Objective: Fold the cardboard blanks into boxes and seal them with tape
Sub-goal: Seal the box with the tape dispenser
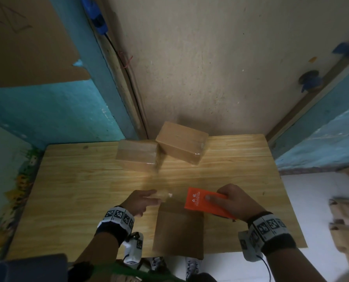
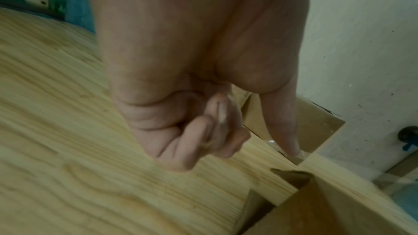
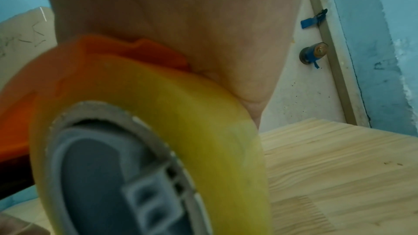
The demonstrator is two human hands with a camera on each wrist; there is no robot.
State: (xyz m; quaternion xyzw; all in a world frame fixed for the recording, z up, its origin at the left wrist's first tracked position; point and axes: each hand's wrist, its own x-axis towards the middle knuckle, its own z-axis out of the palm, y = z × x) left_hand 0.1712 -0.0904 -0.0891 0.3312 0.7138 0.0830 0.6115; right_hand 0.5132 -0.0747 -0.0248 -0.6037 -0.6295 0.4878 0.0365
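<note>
A brown cardboard box (image 1: 177,226) stands at the near edge of the wooden table (image 1: 78,180); its dark opening shows low in the left wrist view (image 2: 316,212). My right hand (image 1: 226,198) grips an orange tape dispenser (image 1: 200,202) above the box's far right corner. The yellowish tape roll (image 3: 192,104) fills the right wrist view. My left hand (image 1: 149,197) is just left of the box's far edge and pinches a clear tape end (image 1: 165,194); its fingers (image 2: 203,140) are curled. Two taped boxes (image 1: 138,154) (image 1: 181,142) sit at the back.
A pale door with a knob (image 1: 309,78) rises behind the table, with blue walls on both sides. Blurred cardboard pieces (image 1: 344,220) lie off the table's right edge. Bare wood stretches to the left of my left hand.
</note>
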